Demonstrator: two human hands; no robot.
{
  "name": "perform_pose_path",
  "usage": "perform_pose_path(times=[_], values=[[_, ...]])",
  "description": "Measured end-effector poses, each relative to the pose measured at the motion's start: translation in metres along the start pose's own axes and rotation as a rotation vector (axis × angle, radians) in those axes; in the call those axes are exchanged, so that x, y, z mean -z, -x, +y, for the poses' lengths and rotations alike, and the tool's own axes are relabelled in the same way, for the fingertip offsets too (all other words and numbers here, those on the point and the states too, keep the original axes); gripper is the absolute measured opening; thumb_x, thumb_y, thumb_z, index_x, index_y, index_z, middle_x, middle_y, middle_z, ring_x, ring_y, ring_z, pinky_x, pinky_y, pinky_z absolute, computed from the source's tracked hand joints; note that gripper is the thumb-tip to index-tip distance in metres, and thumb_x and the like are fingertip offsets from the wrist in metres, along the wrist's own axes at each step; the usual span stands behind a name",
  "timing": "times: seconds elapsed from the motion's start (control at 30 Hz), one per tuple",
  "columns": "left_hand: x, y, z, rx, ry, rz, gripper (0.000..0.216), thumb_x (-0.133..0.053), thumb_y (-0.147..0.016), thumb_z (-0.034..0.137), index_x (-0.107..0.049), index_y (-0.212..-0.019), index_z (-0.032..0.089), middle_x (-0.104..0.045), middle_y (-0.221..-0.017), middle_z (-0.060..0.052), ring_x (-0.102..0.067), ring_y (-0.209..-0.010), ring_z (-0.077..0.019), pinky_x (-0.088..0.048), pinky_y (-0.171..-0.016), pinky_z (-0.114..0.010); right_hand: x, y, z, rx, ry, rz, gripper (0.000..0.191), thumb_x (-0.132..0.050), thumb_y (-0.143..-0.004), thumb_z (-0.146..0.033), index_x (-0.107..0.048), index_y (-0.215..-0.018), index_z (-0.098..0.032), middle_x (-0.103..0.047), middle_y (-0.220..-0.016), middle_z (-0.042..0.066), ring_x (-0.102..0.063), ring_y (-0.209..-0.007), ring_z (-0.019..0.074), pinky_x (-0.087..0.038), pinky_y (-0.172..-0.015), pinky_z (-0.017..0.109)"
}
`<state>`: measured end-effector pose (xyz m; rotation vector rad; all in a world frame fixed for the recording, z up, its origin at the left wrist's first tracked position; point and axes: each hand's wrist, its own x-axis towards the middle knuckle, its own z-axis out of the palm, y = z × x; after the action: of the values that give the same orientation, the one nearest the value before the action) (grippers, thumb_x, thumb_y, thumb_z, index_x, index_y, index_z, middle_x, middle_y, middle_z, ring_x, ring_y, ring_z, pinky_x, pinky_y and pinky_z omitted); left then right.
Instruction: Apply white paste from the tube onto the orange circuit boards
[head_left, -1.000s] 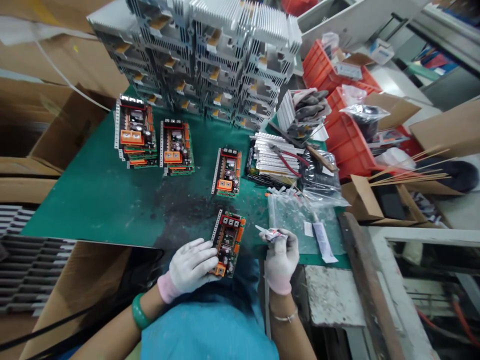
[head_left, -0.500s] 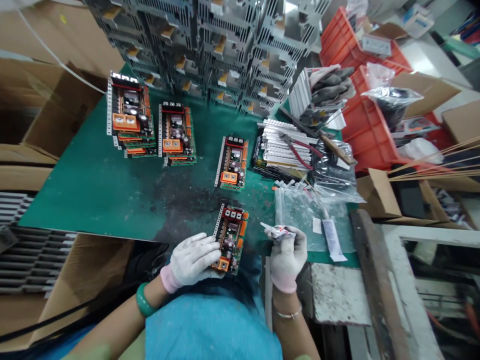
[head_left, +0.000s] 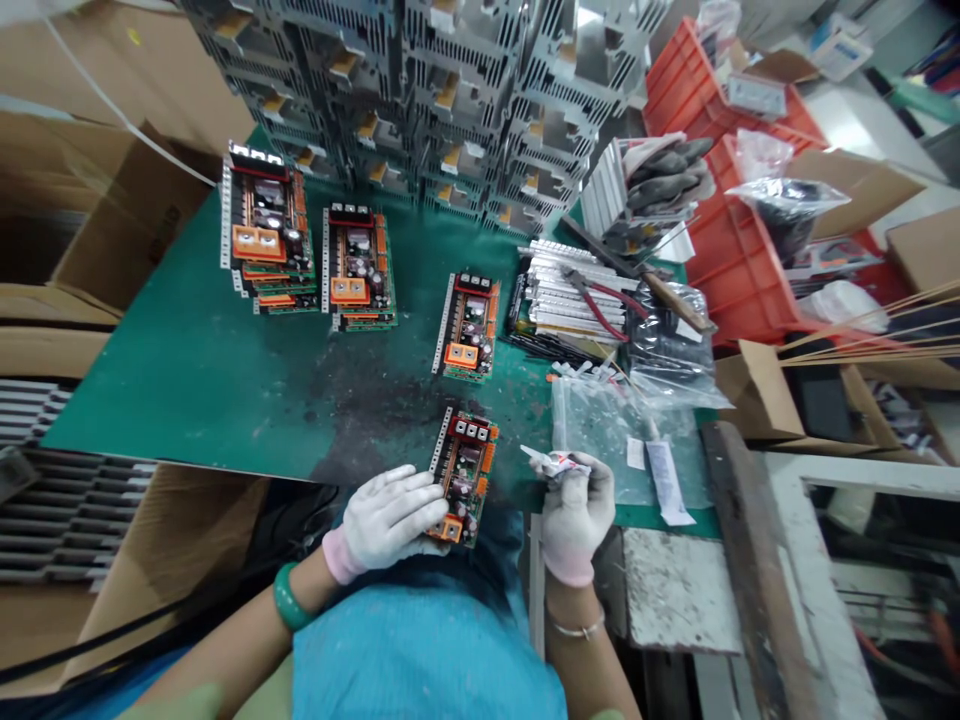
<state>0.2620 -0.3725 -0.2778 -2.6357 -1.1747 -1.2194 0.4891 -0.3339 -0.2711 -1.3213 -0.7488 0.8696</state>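
Note:
My left hand [head_left: 394, 515], in a white glove, grips the lower left edge of a circuit board [head_left: 466, 470]. Its fingers lie over the metal strip and the thumb side is hidden. The board carries a dark red terminal block at its far end and orange parts, and it sits at the table's front edge. My right hand [head_left: 579, 515], also gloved, is closed around a small white squeeze tube [head_left: 559, 463] with red marks. The tube's pale nozzle points left toward the board, apart from it. Just beyond lies a similar board [head_left: 469, 325].
Stacked circuit boards [head_left: 266, 215] [head_left: 358, 255] stand at the back left of the green table [head_left: 187, 390]. Metal housings [head_left: 450, 100] rise behind. To the right are metal strips [head_left: 555, 290], red-handled pliers [head_left: 600, 300], a plastic bag [head_left: 592, 420], another white tube [head_left: 667, 480] and red crates [head_left: 750, 250].

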Motion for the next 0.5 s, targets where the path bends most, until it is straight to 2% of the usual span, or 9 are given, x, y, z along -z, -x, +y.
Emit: perform_pose_path(times=[0.23,0.5], values=[[0.0002,0.0010,0.0009,0.008,0.009,0.003,0.028,-0.062,-0.087,0.042,-0.063,-0.102,0.018,-0.073,-0.094,-0.003,-0.066,-0.100,-0.0158,-0.042,-0.105,-0.034,0.0014,-0.0005,0.0016,0.016,0.032,-0.003,0.023,-0.065,-0.079,-0.039,-0.057,-0.090,-0.020,-0.062,-0.080,-0.002,-0.062,-0.067,0.0132,-0.053,-0.070,0.034],[-0.0007,0.0018,0.0009,-0.002,0.017,0.032,0.013,-0.059,-0.090,0.032,-0.064,-0.097,0.022,-0.073,-0.093,0.000,-0.066,-0.100,-0.0142,-0.044,-0.104,-0.033,0.0025,-0.0004,0.0019,0.021,0.080,-0.006,0.021,-0.063,-0.081,-0.037,-0.057,-0.091,-0.020,-0.062,-0.081,-0.002,-0.062,-0.069,0.0133,-0.053,-0.071,0.035]])
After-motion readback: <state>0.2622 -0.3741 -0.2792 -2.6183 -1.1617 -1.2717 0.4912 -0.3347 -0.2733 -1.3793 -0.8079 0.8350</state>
